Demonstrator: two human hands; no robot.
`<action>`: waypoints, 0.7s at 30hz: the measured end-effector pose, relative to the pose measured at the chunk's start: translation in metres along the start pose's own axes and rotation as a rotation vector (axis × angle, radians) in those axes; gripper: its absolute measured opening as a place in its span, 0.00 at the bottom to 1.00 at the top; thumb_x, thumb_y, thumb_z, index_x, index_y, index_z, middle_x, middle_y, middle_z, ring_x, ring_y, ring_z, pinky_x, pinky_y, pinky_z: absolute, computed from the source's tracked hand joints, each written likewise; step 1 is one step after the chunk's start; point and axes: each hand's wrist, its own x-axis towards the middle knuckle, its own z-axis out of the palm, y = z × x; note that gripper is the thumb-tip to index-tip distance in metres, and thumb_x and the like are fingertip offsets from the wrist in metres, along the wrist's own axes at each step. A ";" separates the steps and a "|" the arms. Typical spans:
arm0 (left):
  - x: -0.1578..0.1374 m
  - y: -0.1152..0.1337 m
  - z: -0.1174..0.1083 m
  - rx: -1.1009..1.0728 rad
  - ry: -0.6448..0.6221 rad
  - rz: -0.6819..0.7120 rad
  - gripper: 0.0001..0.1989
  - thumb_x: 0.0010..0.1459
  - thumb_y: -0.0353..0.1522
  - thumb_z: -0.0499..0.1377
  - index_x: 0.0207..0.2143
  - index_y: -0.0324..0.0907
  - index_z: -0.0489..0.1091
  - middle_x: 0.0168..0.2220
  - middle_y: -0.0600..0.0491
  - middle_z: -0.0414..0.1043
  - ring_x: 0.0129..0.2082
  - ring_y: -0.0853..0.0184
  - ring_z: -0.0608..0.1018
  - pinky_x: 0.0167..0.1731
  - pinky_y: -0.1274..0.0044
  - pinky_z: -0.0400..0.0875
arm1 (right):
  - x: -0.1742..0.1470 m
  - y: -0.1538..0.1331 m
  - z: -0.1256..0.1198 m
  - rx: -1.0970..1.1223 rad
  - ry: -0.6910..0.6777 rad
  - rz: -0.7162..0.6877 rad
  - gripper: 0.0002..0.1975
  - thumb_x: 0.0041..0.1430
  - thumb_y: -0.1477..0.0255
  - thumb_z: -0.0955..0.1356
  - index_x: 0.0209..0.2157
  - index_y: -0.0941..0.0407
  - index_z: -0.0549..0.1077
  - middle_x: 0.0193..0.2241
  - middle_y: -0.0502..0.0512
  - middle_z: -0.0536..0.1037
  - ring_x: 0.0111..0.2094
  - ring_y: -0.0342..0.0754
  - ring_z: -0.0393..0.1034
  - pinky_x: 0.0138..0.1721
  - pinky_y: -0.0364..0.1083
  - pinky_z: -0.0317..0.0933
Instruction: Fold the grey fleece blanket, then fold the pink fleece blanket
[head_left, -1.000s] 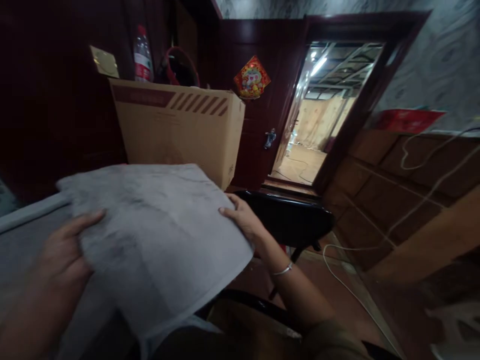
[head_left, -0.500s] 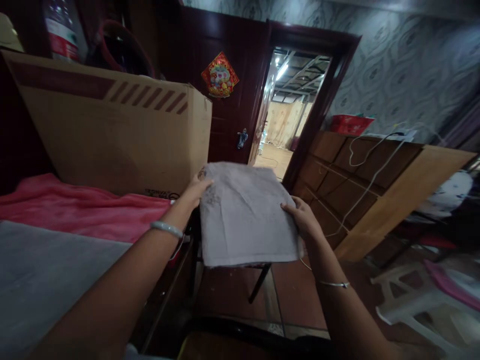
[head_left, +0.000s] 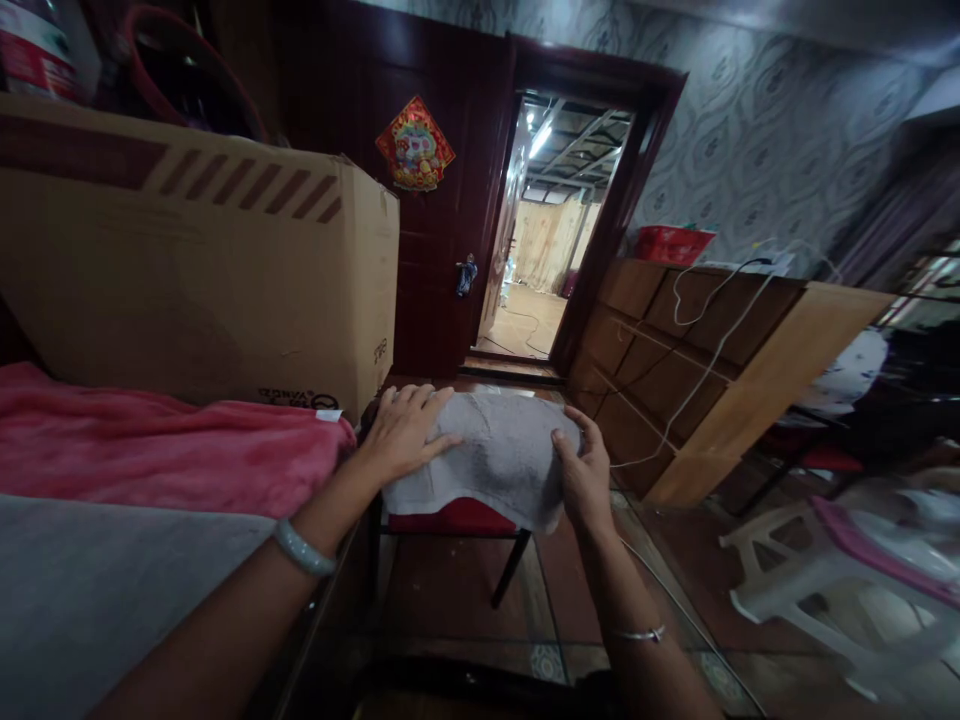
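A grey cloth [head_left: 502, 450] lies draped over a red-seated chair [head_left: 454, 518], its near edge hanging unevenly over the front. My left hand [head_left: 405, 432] rests flat on the cloth's left side, fingers stretched forward and thumb apart. At the right edge, my right hand [head_left: 586, 475] grips the cloth between thumb and fingers. The fabric bulges and creases in the middle. Most of the chair seat is hidden beneath it.
A large cardboard box [head_left: 262, 290] and a pink blanket [head_left: 172, 440] are on the left. A wooden cabinet [head_left: 660, 350] with a white cable stands at right, near a white plastic stool [head_left: 840, 580]. Behind the chair is an open doorway [head_left: 544, 240].
The cloth has gone from held up and spread between both hands to lower on the chair, its near edge bunched. My left hand has changed from pinching its corner to lying flat.
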 end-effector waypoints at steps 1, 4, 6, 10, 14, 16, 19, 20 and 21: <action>0.002 -0.003 0.000 -0.007 -0.017 0.027 0.37 0.61 0.52 0.55 0.66 0.43 0.59 0.59 0.41 0.67 0.58 0.50 0.69 0.59 0.56 0.59 | -0.003 0.001 -0.001 -0.012 -0.001 -0.008 0.25 0.56 0.60 0.67 0.54 0.56 0.70 0.52 0.62 0.75 0.52 0.55 0.69 0.55 0.55 0.60; 0.005 -0.008 -0.006 -0.003 -0.032 0.045 0.36 0.61 0.52 0.54 0.65 0.41 0.59 0.57 0.41 0.69 0.54 0.51 0.70 0.55 0.59 0.62 | -0.006 -0.003 -0.006 -0.181 0.011 -0.089 0.24 0.58 0.58 0.65 0.52 0.55 0.72 0.50 0.63 0.75 0.51 0.58 0.68 0.56 0.59 0.59; 0.006 -0.010 -0.013 -0.012 -0.064 0.031 0.36 0.62 0.51 0.54 0.65 0.41 0.59 0.59 0.41 0.68 0.56 0.51 0.70 0.55 0.59 0.61 | -0.003 -0.013 -0.008 -0.374 0.046 -0.214 0.25 0.59 0.56 0.66 0.53 0.55 0.73 0.54 0.65 0.71 0.56 0.62 0.64 0.58 0.63 0.55; 0.018 -0.009 -0.031 -0.040 -0.109 0.048 0.37 0.59 0.53 0.56 0.64 0.42 0.61 0.65 0.41 0.62 0.62 0.50 0.66 0.61 0.57 0.55 | 0.014 -0.042 0.000 -0.632 -0.154 -0.505 0.36 0.59 0.52 0.68 0.66 0.49 0.60 0.68 0.62 0.54 0.68 0.66 0.45 0.64 0.66 0.42; 0.029 -0.003 -0.029 0.003 -0.104 0.070 0.43 0.52 0.56 0.61 0.65 0.46 0.59 0.62 0.42 0.65 0.61 0.49 0.66 0.62 0.56 0.54 | 0.039 -0.053 0.015 -0.759 -0.542 -0.593 0.43 0.55 0.48 0.70 0.68 0.47 0.57 0.64 0.63 0.63 0.65 0.69 0.52 0.61 0.67 0.44; 0.028 0.001 -0.021 0.048 -0.169 0.021 0.40 0.50 0.56 0.63 0.61 0.47 0.63 0.55 0.43 0.71 0.54 0.50 0.72 0.56 0.59 0.62 | 0.045 -0.049 0.019 -0.811 -0.659 -0.555 0.42 0.53 0.46 0.71 0.64 0.50 0.64 0.56 0.65 0.72 0.57 0.68 0.63 0.56 0.64 0.53; 0.023 0.005 -0.009 0.146 -0.163 0.001 0.37 0.50 0.55 0.64 0.55 0.44 0.66 0.46 0.44 0.73 0.47 0.51 0.75 0.47 0.63 0.66 | 0.044 -0.040 0.020 -0.879 -0.651 -0.542 0.36 0.53 0.46 0.71 0.57 0.53 0.70 0.47 0.63 0.77 0.48 0.64 0.69 0.48 0.57 0.57; 0.021 0.005 -0.007 0.176 -0.143 0.016 0.37 0.50 0.55 0.64 0.54 0.43 0.66 0.45 0.44 0.73 0.46 0.51 0.75 0.46 0.63 0.66 | 0.043 -0.039 0.020 -0.890 -0.630 -0.557 0.35 0.54 0.47 0.71 0.56 0.53 0.71 0.46 0.62 0.77 0.46 0.62 0.69 0.47 0.55 0.57; 0.021 0.004 -0.006 0.200 -0.131 0.034 0.37 0.50 0.56 0.63 0.54 0.42 0.66 0.45 0.44 0.73 0.45 0.51 0.74 0.45 0.64 0.66 | 0.042 -0.038 0.019 -0.895 -0.618 -0.573 0.34 0.54 0.47 0.71 0.55 0.53 0.71 0.45 0.62 0.77 0.46 0.61 0.69 0.46 0.54 0.57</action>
